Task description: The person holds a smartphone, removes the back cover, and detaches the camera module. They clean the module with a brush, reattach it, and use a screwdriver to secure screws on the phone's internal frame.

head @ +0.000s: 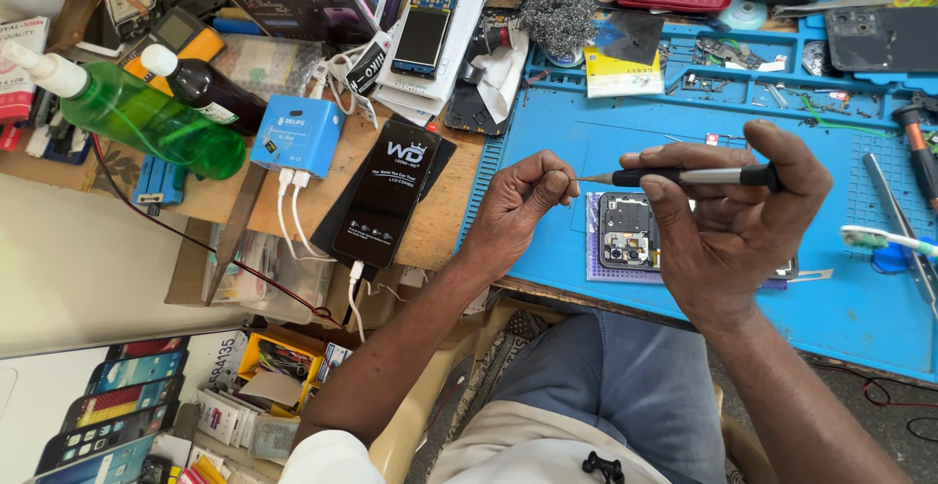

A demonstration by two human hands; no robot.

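My right hand (728, 220) grips a slim black and silver screwdriver (699, 176), held level with its tip pointing left. My left hand (523, 201) is pinched closed, thumb and fingertips meeting right at the screwdriver's tip; whatever sits between them is too small to see. Under both hands an opened phone (625, 230) lies on a blue work mat (831, 298), its back off and its camera and boards showing. My right palm covers the phone's right part.
A black phone-screen box (386, 191) and a blue charger box (296, 135) with white cables lie at left. A green bottle (147, 118) and a dark bottle (205, 88) lie beyond. Tweezers (884, 201), a toothbrush (889, 242), parts trays (743, 59) and steel wool (557, 17) crowd the mat's edges.
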